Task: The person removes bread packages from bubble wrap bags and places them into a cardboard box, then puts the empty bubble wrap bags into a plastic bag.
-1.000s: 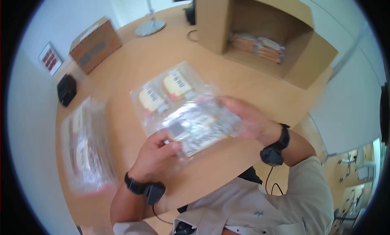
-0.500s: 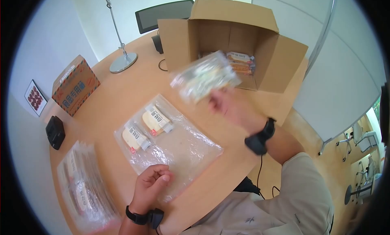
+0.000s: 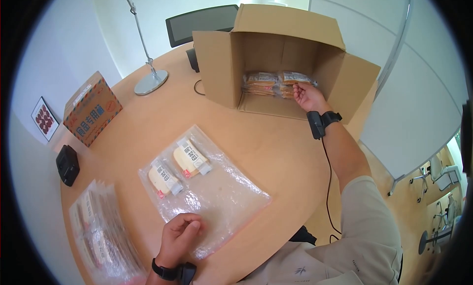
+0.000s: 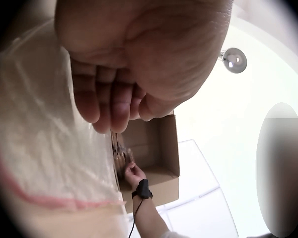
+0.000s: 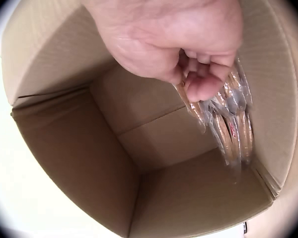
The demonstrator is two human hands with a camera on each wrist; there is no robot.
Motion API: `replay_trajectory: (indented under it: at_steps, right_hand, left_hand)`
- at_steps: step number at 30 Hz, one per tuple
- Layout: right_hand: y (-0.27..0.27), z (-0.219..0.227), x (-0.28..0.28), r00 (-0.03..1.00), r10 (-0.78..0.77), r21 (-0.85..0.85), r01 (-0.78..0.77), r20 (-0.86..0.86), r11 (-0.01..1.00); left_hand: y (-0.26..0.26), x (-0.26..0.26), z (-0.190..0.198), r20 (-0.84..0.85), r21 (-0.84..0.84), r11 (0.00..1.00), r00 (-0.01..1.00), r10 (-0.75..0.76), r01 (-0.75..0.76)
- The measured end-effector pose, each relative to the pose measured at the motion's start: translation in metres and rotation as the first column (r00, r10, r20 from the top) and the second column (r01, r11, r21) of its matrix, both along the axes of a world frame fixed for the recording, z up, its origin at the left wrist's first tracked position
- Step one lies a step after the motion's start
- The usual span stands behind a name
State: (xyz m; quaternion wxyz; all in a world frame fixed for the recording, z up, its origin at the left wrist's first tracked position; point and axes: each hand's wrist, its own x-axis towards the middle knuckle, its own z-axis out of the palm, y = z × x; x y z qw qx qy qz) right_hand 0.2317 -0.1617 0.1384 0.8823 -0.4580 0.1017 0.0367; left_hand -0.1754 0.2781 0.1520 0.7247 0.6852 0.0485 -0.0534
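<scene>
A cardboard box [image 3: 362, 93] lies on its side with its flaps open toward me. Inside, my right hand [image 3: 310, 98] pinches the near edge of a packet of sliced bread [image 3: 295, 77] on top of the right-hand stack. Beside it is a second stack of bread packets [image 3: 261, 78]. In the right wrist view, thumb and fingers meet at the clear wrapper [image 5: 197, 115]. My left hand [image 3: 180, 235] hangs loosely curled with nothing in it, over the near edge of a flat clear plastic bag [image 3: 226, 196]. Two wrapped bread slices [image 3: 191, 158] show side by side at that bag's far end.
A pile of clear bags with bread [image 3: 101, 235] lies at the table's left. Behind it are a black device [image 3: 67, 165] and a printed carton [image 3: 92, 112]. A lamp base [image 3: 151, 83] and a monitor [image 3: 199, 26] stand at the back.
My right hand has carried the wrapped bread from over the plastic bag up and right into the cardboard box. My left hand has let go of it and stays by the bag's near edge.
</scene>
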Motion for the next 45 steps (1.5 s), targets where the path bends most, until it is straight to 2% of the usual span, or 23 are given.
replay_trajectory:
  at_steps: [5, 6, 8, 9, 10, 11, 12, 13, 14, 15, 17, 18, 20, 27, 29, 33, 35, 36, 38, 42, 45]
  right_hand:
    - [0.010, -0.013, -0.001, 0.988, -0.154, 0.082, 0.151, 0.024, 0.985]
    - [0.012, -0.013, -0.004, 0.988, -0.154, 0.081, 0.152, 0.020, 0.985]
    - [0.019, -0.009, -0.018, 1.000, -0.028, 0.031, 0.029, -0.011, 0.999]
    - [0.025, -0.005, -0.026, 1.000, -0.025, 0.029, 0.025, -0.012, 0.999]
    - [0.036, 0.005, -0.037, 0.998, 0.069, -0.160, -0.068, -0.002, 0.985]
    - [0.048, 0.013, -0.047, 0.987, 0.162, -0.342, -0.156, -0.011, 0.927]
    - [0.063, 0.019, -0.055, 0.987, 0.162, -0.341, -0.156, -0.012, 0.927]
    - [0.077, 0.024, -0.063, 0.892, 0.239, -0.831, 0.221, 0.384, 0.511]
    - [0.078, 0.026, -0.069, 0.653, 0.515, -0.730, 0.680, 0.556, -0.074]
    - [0.076, 0.024, -0.065, 0.654, 0.508, -0.728, 0.682, 0.561, -0.074]
    - [0.077, 0.014, -0.047, 0.500, 0.671, -0.443, 0.854, 0.548, -0.275]
    - [0.075, 0.011, -0.041, 0.498, 0.670, -0.441, 0.855, 0.550, -0.272]
    - [0.069, 0.007, -0.034, 0.591, 0.634, -0.476, 0.798, 0.499, -0.369]
    - [0.056, -0.001, -0.021, 0.585, 0.629, -0.463, 0.805, 0.512, -0.371]
    - [0.055, 0.008, -0.027, 0.670, 0.544, -0.549, 0.736, 0.505, -0.396]
    - [0.047, 0.006, -0.016, 0.687, 0.504, -0.552, 0.724, 0.524, -0.413]
    - [0.046, 0.008, -0.016, 0.707, 0.504, -0.631, 0.692, 0.496, -0.350]
    - [0.046, 0.008, -0.017, 0.707, 0.504, -0.631, 0.692, 0.496, -0.350]
    - [0.045, 0.008, -0.020, 0.641, 0.529, -0.598, 0.751, 0.557, -0.280]
    - [0.045, 0.005, -0.021, 0.623, 0.543, -0.596, 0.761, 0.563, -0.256]
    - [0.046, 0.006, -0.022, 0.649, 0.556, -0.615, 0.735, 0.520, -0.284]
  left_hand:
    - [0.007, 0.003, -0.003, -0.011, -0.012, 0.998, 0.998, -0.062, 0.062]
    - [0.007, 0.003, -0.004, -0.015, -0.012, 0.998, 0.998, -0.063, 0.063]
    - [0.007, 0.003, -0.005, 0.000, -0.025, 0.998, 0.998, -0.064, 0.064]
    - [0.007, 0.002, -0.005, -0.001, -0.028, 0.998, 0.998, -0.061, 0.061]
    - [0.008, 0.003, -0.005, 0.005, -0.032, 0.998, 0.998, -0.062, 0.062]
    - [0.008, 0.002, -0.005, 0.010, -0.036, 0.997, 0.998, -0.063, 0.063]
    - [0.007, 0.001, -0.005, 0.009, -0.035, 0.997, 0.998, -0.063, 0.064]
    - [0.007, 0.000, -0.004, -0.003, -0.021, 0.998, 0.998, -0.056, 0.056]
    - [0.005, 0.003, -0.002, -0.011, 0.000, 0.998, 0.998, -0.061, 0.061]
    - [0.005, 0.003, -0.002, -0.007, 0.005, 0.998, 0.998, -0.067, 0.067]
    - [0.007, 0.001, -0.004, -0.022, 0.029, 0.998, 0.999, -0.047, 0.047]
    - [0.005, 0.001, -0.003, -0.019, 0.032, 0.998, 0.999, -0.045, 0.046]
    - [0.001, 0.001, -0.002, 0.001, 0.060, 0.998, 1.000, -0.001, 0.001]
    - [0.000, 0.002, -0.003, -0.011, 0.062, 0.998, 1.000, 0.000, 0.001]
    - [0.000, 0.002, -0.003, -0.011, 0.045, 0.999, 1.000, 0.002, -0.002]
    - [0.001, 0.001, -0.004, -0.016, 0.056, 0.998, 1.000, 0.001, 0.000]
    - [0.001, 0.002, -0.004, -0.016, 0.031, 0.999, 1.000, -0.008, 0.009]
    - [0.001, 0.002, -0.004, -0.016, 0.031, 0.999, 1.000, -0.008, 0.009]
    - [0.000, 0.002, -0.003, -0.024, 0.033, 0.999, 1.000, -0.006, 0.007]
    - [0.002, 0.002, -0.004, -0.035, 0.045, 0.999, 0.999, -0.029, 0.030]
    - [0.001, 0.003, -0.002, -0.037, 0.049, 0.999, 0.999, -0.021, 0.023]
